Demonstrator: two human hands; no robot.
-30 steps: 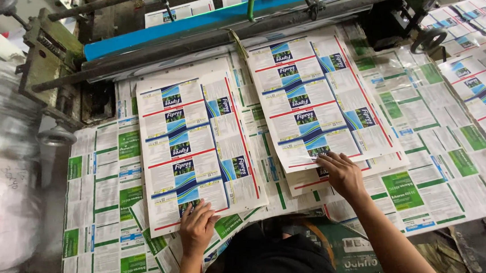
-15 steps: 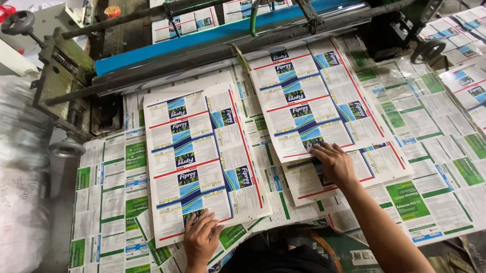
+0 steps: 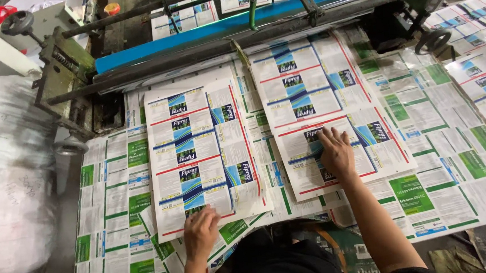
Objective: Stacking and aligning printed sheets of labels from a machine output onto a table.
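Printed sheets cover the surface (image 3: 117,219) below a blue roller (image 3: 229,26). Left hand (image 3: 201,233) presses the left stack (image 3: 199,156), fingers together and flat. Right hand (image 3: 335,153) lies spread-fingered on the right stack (image 3: 319,91).

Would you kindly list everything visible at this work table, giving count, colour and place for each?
blue-and-red printed sheets: two stacks, white with blue and red, middle of the table, side by side
green printed sheets: many, white with green, spread beneath the stacks over the table
more blue-and-red sheets: several, far right
blue roller: one, across the top of the machine
dark metal bars: several, beside the roller
handwheels: two, black, top left and right of the machine
white sack: one, far left
left hand: one, flat on the near edge of the left stack
right hand: one, flat on the right stack
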